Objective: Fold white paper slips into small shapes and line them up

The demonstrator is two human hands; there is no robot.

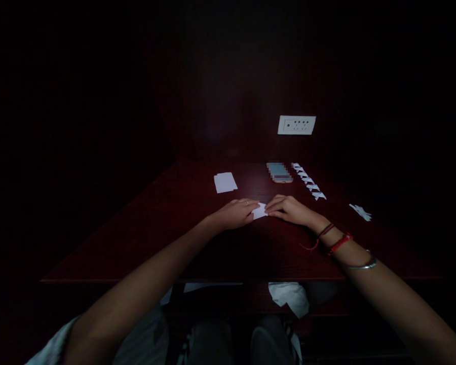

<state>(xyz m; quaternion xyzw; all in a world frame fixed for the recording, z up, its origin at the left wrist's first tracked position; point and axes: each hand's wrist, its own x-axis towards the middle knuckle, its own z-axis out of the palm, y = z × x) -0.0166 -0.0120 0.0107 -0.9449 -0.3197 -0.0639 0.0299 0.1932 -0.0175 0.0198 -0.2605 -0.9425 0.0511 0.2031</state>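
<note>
A small piece of white paper (260, 211) lies on the dark red table between my hands. My left hand (236, 213) holds its left side, with the fingers together on top of the paper. At the right end, my right hand (289, 209) pinches the paper's edge between bent fingers. Whether the sheet is folded under the fingers is hidden. Just beyond my left hand sits a stack of white paper squares (225, 182). Past my right hand, a row of folded paper pieces (308, 181) runs toward the back of the table.
A phone (279, 172), its screen blurred out, lies near the back of the table (144, 228). Several narrow paper strips (361, 212) are at the right. A white socket panel (297, 125) is on the wall. Some crumpled white material (290, 296) shows beneath the table's front edge.
</note>
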